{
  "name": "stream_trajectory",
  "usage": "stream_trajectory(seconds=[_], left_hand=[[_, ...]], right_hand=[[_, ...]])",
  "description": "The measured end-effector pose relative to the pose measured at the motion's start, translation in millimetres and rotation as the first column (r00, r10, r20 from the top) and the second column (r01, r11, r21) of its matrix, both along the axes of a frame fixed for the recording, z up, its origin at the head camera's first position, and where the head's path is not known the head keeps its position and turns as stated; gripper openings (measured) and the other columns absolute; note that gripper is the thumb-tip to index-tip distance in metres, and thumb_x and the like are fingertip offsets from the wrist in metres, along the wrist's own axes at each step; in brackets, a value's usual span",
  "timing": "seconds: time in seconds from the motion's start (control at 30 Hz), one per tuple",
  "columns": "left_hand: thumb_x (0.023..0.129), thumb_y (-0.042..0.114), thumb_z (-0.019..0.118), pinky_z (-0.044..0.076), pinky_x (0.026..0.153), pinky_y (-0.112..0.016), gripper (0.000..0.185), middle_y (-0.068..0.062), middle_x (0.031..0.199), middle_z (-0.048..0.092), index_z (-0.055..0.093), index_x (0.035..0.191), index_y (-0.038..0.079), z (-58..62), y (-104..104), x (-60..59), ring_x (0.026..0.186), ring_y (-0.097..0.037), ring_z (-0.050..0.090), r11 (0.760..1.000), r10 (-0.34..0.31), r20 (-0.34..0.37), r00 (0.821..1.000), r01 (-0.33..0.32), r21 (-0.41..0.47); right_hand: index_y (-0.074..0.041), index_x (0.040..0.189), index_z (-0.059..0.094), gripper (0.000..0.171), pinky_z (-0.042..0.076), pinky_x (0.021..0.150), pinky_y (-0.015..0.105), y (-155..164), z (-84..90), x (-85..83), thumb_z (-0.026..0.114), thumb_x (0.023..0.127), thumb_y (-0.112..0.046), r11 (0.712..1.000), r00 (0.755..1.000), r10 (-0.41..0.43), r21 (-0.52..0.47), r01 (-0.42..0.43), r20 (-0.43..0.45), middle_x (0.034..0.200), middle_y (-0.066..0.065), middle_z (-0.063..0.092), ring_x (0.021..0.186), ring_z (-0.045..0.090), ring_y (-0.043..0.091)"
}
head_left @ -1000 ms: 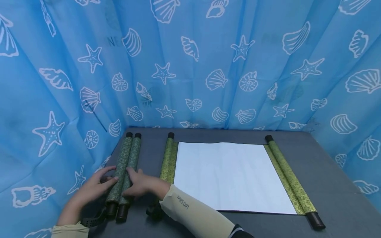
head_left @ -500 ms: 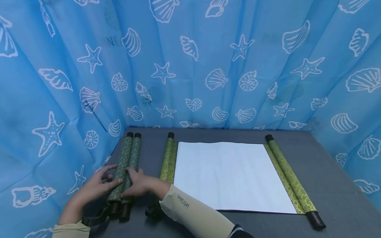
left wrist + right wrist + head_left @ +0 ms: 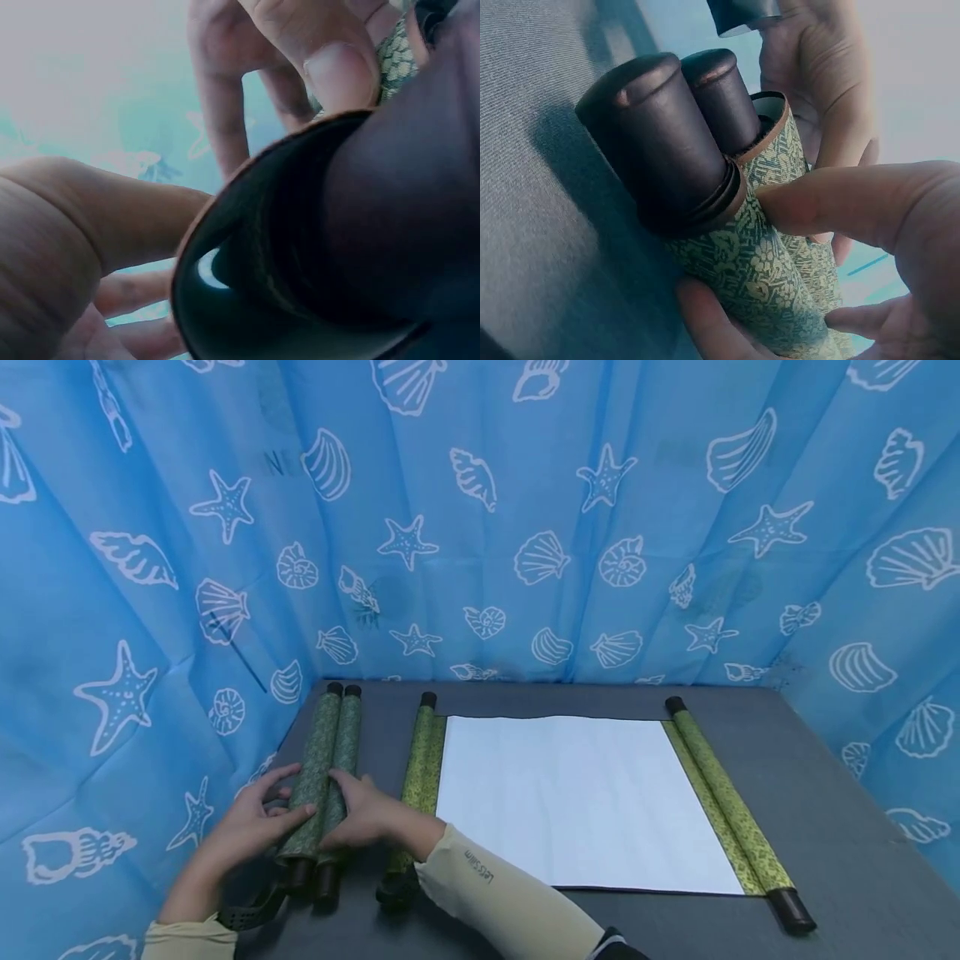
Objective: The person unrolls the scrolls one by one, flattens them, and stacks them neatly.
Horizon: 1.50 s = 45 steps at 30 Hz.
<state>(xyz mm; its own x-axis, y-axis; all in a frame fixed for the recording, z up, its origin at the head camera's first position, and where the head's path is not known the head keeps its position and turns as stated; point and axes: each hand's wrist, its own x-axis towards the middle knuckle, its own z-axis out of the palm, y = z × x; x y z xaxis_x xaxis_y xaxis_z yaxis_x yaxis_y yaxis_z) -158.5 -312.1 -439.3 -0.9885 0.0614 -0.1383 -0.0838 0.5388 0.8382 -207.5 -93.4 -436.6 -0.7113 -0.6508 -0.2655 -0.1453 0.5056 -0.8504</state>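
A green patterned scroll lies at the table's left, wound up on two rollers side by side, the left roll (image 3: 321,731) and the right roll (image 3: 347,735). My left hand (image 3: 258,818) grips the left roll from its outer side, with the thumb across the top. From the right, my right hand (image 3: 367,814) holds the right roll near its lower end. In the right wrist view the rolls end in dark knobs, a nearer knob (image 3: 660,142) and a farther knob (image 3: 727,97). A dark knob end (image 3: 247,307) fills much of the left wrist view.
Right of the hands a second scroll lies spread out, with blank white paper (image 3: 577,802) between yellow-green rollers, a left roller (image 3: 417,752) and a right roller (image 3: 735,802). My right forearm overlaps its lower left corner. A blue shell-print curtain (image 3: 480,527) surrounds the grey table (image 3: 847,827).
Both green rolls have shifted slightly right and away from me, with both hands still on them. The spread scroll stays in place.
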Motion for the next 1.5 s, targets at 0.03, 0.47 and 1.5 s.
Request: stream_trajectory(seconds=[0.03, 0.47, 1.5], left_hand=[[0.104, 0.023, 0.071, 0.054, 0.072, -0.037, 0.081, -0.032, 0.14, 0.045, 0.025, 0.166, -0.001, 1.6, 2, -0.2, 0.09, -0.026, 0.063, 1.0, -0.001, -0.013, 1.0, 0.001, -0.005], [0.104, 0.031, 0.073, 0.06, 0.096, -0.051, 0.085, -0.033, 0.162, 0.034, 0.023, 0.171, 0.016, 21.8, 39, 0.5, 0.138, -0.055, 0.052, 0.997, 0.018, -0.131, 0.991, -0.007, 0.081], [0.1, 0.014, 0.076, 0.06, 0.086, -0.04, 0.081, -0.024, 0.158, 0.04, 0.031, 0.167, 0.022, 19.3, 133, -31.4, 0.126, -0.037, 0.062, 0.941, -0.173, -0.257, 0.951, 0.237, 0.243]], right_hand=[[-0.037, 0.168, 0.028, 0.101, 0.052, 0.106, 0.05, 2, 1.3, -0.6, 0.088, 0.088, -0.023, 1.0, 1.0, -0.005, -0.004, 0.005, -0.01, 0.171, 0.016, 0.026, 0.152, 0.039, 0.037], [-0.041, 0.163, 0.037, 0.098, 0.052, 0.084, 0.038, 41, 16.3, -8.7, 0.09, 0.084, -0.018, 0.984, 0.991, -0.101, -0.159, 0.086, -0.087, 0.141, 0.009, 0.045, 0.112, 0.052, 0.021], [-0.029, 0.164, 0.037, 0.082, 0.062, 0.077, 0.037, 149, 20.3, -14.4, 0.079, 0.095, -0.013, 0.922, 0.968, -0.216, -0.354, 0.158, -0.13, 0.154, 0.009, 0.047, 0.11, 0.063, 0.026]])
